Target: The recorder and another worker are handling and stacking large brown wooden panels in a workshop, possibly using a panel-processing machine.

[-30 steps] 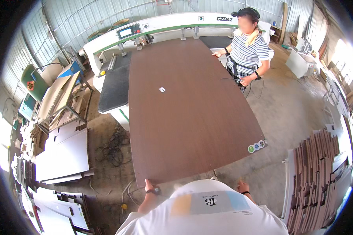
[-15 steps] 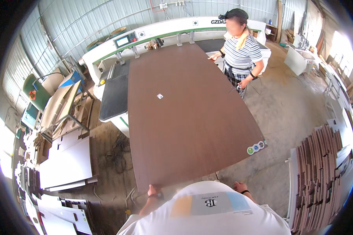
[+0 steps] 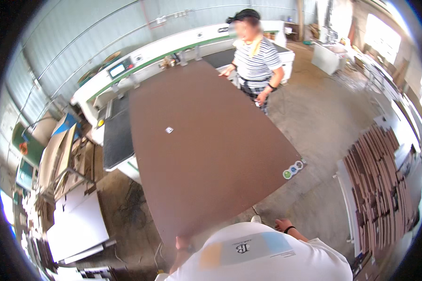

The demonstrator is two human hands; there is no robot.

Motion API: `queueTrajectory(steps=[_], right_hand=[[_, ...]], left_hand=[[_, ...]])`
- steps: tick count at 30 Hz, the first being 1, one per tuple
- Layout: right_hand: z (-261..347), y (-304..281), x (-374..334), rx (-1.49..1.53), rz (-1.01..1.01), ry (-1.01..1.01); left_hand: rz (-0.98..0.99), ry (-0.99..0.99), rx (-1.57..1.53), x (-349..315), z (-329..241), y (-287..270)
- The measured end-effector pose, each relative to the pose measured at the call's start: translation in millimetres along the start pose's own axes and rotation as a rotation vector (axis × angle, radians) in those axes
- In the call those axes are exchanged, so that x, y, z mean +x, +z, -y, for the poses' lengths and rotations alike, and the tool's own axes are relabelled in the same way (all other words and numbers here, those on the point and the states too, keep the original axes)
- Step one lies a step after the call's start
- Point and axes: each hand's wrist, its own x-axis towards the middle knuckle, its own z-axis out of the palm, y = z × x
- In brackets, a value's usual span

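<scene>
A large brown board [image 3: 197,154] stretches from the machine bed toward me, with a small white label and a round-marked sticker near its right corner. At its near left corner, my left hand [image 3: 183,242] is closed on the edge; some of its fingers are hidden beneath the board. My right hand [image 3: 283,225], a dark band on its wrist, hangs beside my body, apart from the board. Its fingers look loosely bent and separated, with nothing visible in them. Across the board a co-worker [image 3: 258,56] in a striped shirt rests one hand on the far right edge.
Behind the board stands a long white and green machine [image 3: 150,69] with a control screen and a black bed [image 3: 119,133]. Stacked brown strips [image 3: 375,187] lie at right. White sheets [image 3: 77,222] and a rack of boards [image 3: 61,154] stand at left. Cables lie on the floor.
My view has turned right and tilted, so the scene sits further left. My left hand stays at the board's corner, and the right stays beside my body. The co-worker's head has turned toward the left.
</scene>
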Motion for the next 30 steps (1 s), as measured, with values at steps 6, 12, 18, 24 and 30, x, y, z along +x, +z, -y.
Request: queueTrajectory(steps=[6,12,18,24,30], right_hand=[[-20.4,-8.3,4.2,-0.272,-0.13,0.046],[-14.0,-11.0,-39.0,-0.243,-0.163,-0.068],[-29.5,-9.3,-40.4,-0.107,-0.16,0.043],[-21.3,-6.7,-39.2,-0.124,-0.12,0.155],[-42.9,-9.4,-2.7,-0.185,-0.155,0.071]], left_hand=[[-0.188,-0.599,-1.161,-3.3,-8.7,-0.7],[-0.165,-0.674,-0.93,29.6,-47.1,25.0],[-0.121,-0.677,-0.867,49.1,-61.2,33.5],[-0.142,-0.659,-0.853,49.5,-61.0,31.6],[-0.163,-0.649,-0.864,42.4,-53.6,33.3]])
